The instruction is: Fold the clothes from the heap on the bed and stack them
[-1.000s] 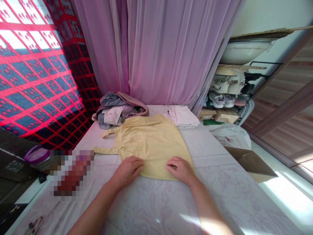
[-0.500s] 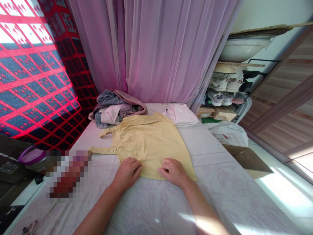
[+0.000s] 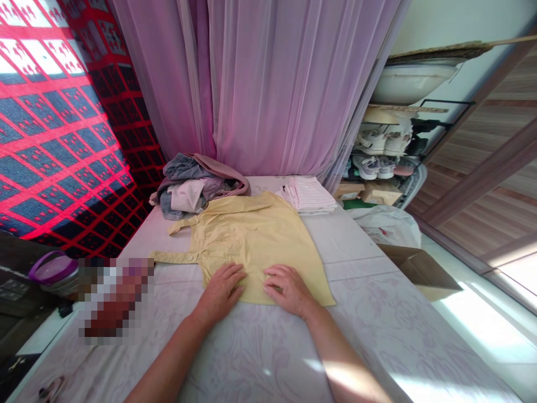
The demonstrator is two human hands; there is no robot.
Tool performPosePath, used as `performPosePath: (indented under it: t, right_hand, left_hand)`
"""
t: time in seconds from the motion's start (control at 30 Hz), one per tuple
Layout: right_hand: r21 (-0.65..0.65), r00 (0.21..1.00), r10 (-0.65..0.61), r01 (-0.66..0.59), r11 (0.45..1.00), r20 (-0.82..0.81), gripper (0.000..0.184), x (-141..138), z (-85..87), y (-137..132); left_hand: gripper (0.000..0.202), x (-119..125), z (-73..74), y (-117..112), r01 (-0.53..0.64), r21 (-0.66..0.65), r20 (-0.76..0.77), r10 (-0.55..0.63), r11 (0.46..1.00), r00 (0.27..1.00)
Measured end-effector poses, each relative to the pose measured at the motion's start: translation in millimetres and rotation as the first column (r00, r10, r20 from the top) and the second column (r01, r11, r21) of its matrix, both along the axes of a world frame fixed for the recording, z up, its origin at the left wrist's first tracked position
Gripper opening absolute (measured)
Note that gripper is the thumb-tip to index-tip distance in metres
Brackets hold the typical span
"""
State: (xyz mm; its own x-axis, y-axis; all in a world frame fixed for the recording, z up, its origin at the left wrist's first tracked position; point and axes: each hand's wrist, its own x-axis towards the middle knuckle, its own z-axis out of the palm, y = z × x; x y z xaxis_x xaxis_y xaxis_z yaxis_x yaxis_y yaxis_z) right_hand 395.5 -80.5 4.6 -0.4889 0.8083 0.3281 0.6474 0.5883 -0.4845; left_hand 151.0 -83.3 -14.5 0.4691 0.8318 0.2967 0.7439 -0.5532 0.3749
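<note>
A yellow pinafore dress (image 3: 281,240) with buttons and shoulder straps lies spread on the bed, its straps pointing left and its wide hem to the right. My left hand (image 3: 222,288) rests on the dress's near edge, close to the bodice, fingers stretched out over the cloth. On the same near edge, further right, my right hand (image 3: 287,288) lies with its fingers extended and slightly bent, thumb apart. Neither hand grips the fabric. The far edge of the dress shows a long fold.
Behind the dress are a heap of crumpled clothes (image 3: 188,187) and a folded pink-striped stack (image 3: 308,196). A purple curtain (image 3: 268,84) hangs at the back. To the right stand an open cardboard box (image 3: 413,268) and a shoe rack (image 3: 386,151). A pixelated patch covers something at left.
Both hands have loosened from curled to outstretched fingers on the dress. My right hand has shifted slightly left. The view has moved a little; the dress lies as before.
</note>
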Motion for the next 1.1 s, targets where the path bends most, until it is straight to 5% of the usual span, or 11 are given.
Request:
performPosePath:
  t: [0.27,0.5,0.67,0.83,0.97,1.1]
  right_hand:
    - [-0.021,0.997,-0.072,0.071,0.997,-0.027,0.01,14.2,-6.5,4.3]
    - [-0.026,0.974,-0.225,0.226,0.974,0.031,0.021,33.1,-4.0,11.0]
    - [0.005,0.966,-0.253,0.253,0.968,0.06,0.017,22.5,-4.5,6.2]
    - [0.073,0.974,-0.223,0.22,0.973,0.038,0.015,15.3,-6.5,4.7]
    - [-0.017,0.936,-0.353,0.353,0.936,-0.011,0.019,29.0,-10.3,10.3]
    - [-0.054,0.889,-0.45,0.447,0.893,-0.079,0.021,42.0,-15.3,15.6]
  left_hand:
    - [0.062,-6.2,-4.6,2.1,-0.12,-0.086,-0.114,0.11,0.989,0.987]
    - [0.049,1.3,2.2,8.2,-0.232,-0.05,-0.232,0.215,0.971,0.949]
    - [0.036,19.3,20.7,37.5,-0.099,-0.023,-0.143,0.094,0.995,0.985]
    - [0.042,28.9,1.8,57.0,-0.069,0.021,-0.146,0.072,0.997,0.987]
    - [0.052,23.0,-13.9,56.0,-0.146,0.069,-0.192,0.157,0.987,0.969]
    - [0.055,22.4,-14.3,53.1,-0.167,0.097,-0.22,0.184,0.981,0.958]
